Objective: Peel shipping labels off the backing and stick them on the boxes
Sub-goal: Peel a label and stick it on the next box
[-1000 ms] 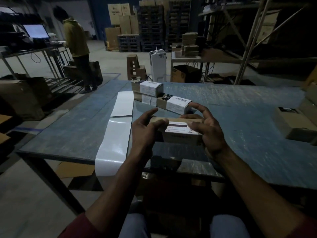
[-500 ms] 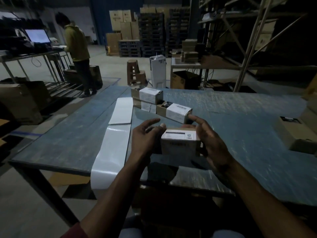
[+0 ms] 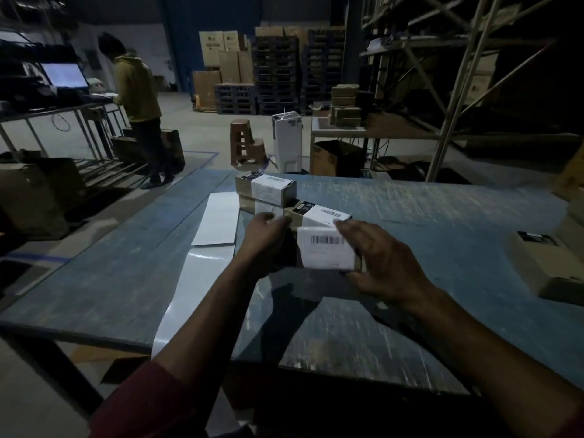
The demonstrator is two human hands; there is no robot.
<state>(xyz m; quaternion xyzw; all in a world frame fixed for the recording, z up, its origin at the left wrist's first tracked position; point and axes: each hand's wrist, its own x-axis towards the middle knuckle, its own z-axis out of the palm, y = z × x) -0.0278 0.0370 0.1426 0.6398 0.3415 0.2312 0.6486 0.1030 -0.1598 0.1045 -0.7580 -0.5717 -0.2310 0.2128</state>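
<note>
Spreading beneath both forearms, the blue table [image 3: 442, 235] carries everything the job needs, and the step in hand looks like the seating of a label already stuck down rather than the peeling of a fresh one. To the left of the grip, the long white backing strip [image 3: 202, 279] runs from just beside the left wrist to the near table edge and hangs over it, with a loose white sheet [image 3: 219, 221] lying just beyond its far end. Past the fingertips, touching or nearly touching the held piece, sit the labelled boxes [image 3: 271, 192], stacked and leaning together. Well off to the right of the grip lies an unlabelled box [image 3: 546, 263], which appears to be waiting its turn. Between the two hands is the held box [image 3: 325, 257], tipped so its broad face looks up at the camera, and the shipping label [image 3: 327, 251] with its barcode covers most of that face. The right hand [image 3: 388, 263] curls round the right end, fingers over the top edge and thumb at the lower corner; the left hand [image 3: 265, 241] clasps the left end, fingers bent over it. Next, the label probably wants a flat rub across its corners, then the box goes with the finished group and a new label must be lifted from the strip.
</note>
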